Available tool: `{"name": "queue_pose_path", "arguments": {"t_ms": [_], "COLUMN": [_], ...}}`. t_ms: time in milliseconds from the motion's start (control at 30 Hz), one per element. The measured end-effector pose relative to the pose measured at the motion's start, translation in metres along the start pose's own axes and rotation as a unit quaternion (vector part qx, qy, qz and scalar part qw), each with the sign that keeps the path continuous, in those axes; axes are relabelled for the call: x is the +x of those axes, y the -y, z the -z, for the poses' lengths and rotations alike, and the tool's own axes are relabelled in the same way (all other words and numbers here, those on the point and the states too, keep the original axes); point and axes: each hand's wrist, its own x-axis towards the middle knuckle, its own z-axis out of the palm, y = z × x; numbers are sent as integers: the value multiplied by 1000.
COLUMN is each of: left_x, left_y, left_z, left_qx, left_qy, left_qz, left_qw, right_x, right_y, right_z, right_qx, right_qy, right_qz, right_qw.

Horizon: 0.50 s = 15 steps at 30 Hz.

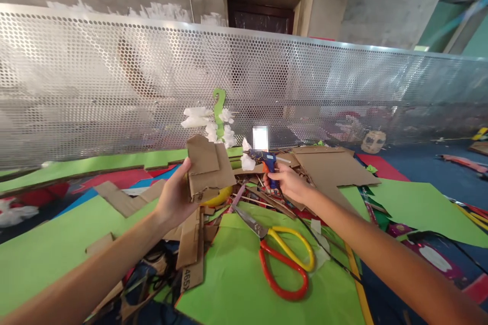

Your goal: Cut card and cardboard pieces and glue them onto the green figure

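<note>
My left hand (pixel 176 194) holds a folded brown cardboard piece (pixel 213 170) upright at the centre left, its thumb along the left edge. To the right of it, my right hand (pixel 286 179) grips the handle of a blue glue gun (pixel 269 162) with an orange trigger. The gun's nozzle points left toward the cardboard, with a gap between them. Below both hands, scissors (pixel 263 233) with one red and one yellow handle loop lie partly open on a green sheet (pixel 229 274).
A perforated metal panel (pixel 160 76) stands behind the work area. White crumpled pieces (pixel 197 117) and a green curved shape (pixel 219 111) are before it. Flat cardboard (pixel 328 165) lies right of centre, cardboard strips (pixel 190 244) at lower left. A black cable passes beneath my right forearm.
</note>
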Motion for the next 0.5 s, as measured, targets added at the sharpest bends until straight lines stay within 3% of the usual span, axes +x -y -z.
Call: {"name": "queue_pose_path", "arguments": {"t_ms": [167, 500], "left_x": [-8, -20], "left_y": [14, 29], "left_z": [-9, -20], "left_qx": [-33, -59], "left_qy": [35, 38], "left_qz": [-2, -10], "left_qw": [999, 997], "right_x": [-1, -6], "right_y": [-7, -11], "right_z": [-6, -15], "right_qx": [11, 33], "right_qy": [21, 87], "right_qz": [0, -18], "right_qw": [1000, 995]}}
